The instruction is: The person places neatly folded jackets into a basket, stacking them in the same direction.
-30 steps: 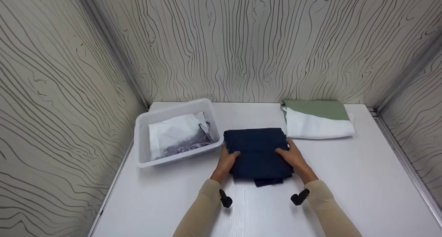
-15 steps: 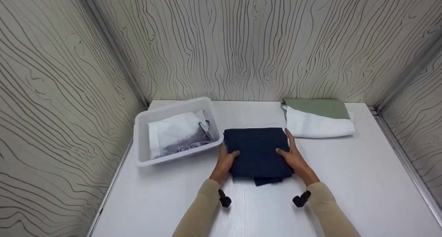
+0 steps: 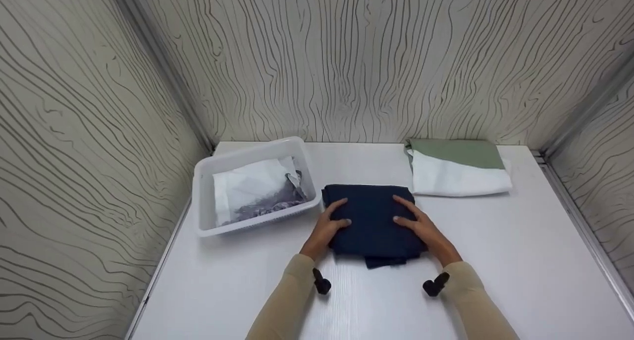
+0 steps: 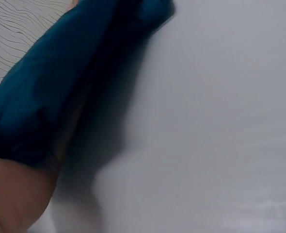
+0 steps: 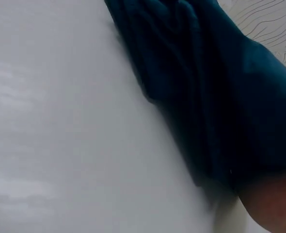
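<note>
A folded dark blue garment [image 3: 371, 221] lies on the white table, with a small flap sticking out at its near edge. My left hand [image 3: 323, 232] holds its left side, thumb and index finger on top. On the opposite side my right hand [image 3: 430, 233] holds it the same way. The remaining fingers are mostly hidden by the cloth. In the left wrist view, the garment [image 4: 51, 77] hides much of the hand, and a finger shows dimly under its edge. Loose layers of the garment [image 5: 196, 82] show in the right wrist view.
A white plastic basket [image 3: 308, 179] stands left of the garment, holding a folded white and grey printed cloth [image 3: 255, 189]. At the back right lies a folded green and white garment [image 3: 455, 169] on the table [image 3: 540, 251]. Wood-patterned walls [image 3: 346, 62] enclose the back and sides.
Both index fingers have moved from the garment's sides onto its top, beside the thumbs. The garment stays in nearly the same place.
</note>
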Available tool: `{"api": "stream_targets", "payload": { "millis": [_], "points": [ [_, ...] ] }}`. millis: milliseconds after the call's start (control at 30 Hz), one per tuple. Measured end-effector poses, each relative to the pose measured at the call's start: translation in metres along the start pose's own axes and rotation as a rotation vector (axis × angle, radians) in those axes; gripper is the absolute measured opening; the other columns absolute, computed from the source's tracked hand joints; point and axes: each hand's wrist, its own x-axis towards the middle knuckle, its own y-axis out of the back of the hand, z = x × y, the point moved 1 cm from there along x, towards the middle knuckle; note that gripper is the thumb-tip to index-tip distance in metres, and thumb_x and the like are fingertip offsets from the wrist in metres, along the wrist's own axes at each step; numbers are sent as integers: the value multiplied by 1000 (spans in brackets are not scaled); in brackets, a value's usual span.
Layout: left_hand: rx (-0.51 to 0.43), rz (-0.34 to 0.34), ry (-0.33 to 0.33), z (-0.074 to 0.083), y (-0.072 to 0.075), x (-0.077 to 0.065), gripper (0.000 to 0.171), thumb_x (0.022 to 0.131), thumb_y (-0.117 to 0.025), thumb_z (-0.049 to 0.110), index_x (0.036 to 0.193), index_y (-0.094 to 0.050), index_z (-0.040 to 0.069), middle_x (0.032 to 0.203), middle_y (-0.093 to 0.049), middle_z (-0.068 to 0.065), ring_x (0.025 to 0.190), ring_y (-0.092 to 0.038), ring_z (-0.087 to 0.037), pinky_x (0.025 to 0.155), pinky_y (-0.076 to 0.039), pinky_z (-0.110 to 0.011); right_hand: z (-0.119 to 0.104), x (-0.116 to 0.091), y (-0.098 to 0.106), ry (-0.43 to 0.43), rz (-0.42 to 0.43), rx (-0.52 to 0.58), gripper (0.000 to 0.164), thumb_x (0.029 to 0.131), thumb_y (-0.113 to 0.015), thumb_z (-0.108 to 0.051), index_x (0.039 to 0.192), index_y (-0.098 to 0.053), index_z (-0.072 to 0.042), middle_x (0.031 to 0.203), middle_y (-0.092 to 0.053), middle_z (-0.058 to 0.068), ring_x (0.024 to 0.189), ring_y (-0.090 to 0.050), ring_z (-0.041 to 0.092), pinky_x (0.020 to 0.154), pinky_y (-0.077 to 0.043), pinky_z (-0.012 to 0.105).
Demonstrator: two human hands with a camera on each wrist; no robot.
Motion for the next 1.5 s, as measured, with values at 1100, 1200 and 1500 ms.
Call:
{"api": "stream_targets", "payload": {
  "millis": [1100, 1200, 1500],
  "points": [
    [-126, -98, -74, 32, 4, -4, 77, 89, -74, 10, 156, -53, 44, 178, -21, -6, 163, -23, -36, 130, -20, -61, -24, -6, 17, 168, -92, 125, 79, 106, -66, -16, 172, -23, -24, 181, 1, 6, 166, 8, 36, 129, 2, 69],
    [-139, -106, -76, 38, 5, -4, 79, 89, -73, 8, 155, -52, 46, 178, -21, -5, 162, -23, -36, 129, -23, -61, -30, -6, 19, 176, -85, 127, 79, 106, -66, -15, 172, -24, -25, 181, 1, 5, 166, 9, 37, 129, 3, 69],
    [-230, -147, -65, 52, 10, -2, 89, 90, -71, -4, 158, -47, 47, 180, -15, 0, 164, -20, -35, 124, -35, -61, -46, -6, 19, 177, -74, 164, 79, 105, -66, -14, 172, -25, -28, 181, 4, 6, 166, 8, 38, 129, 2, 69]
  ]
}}
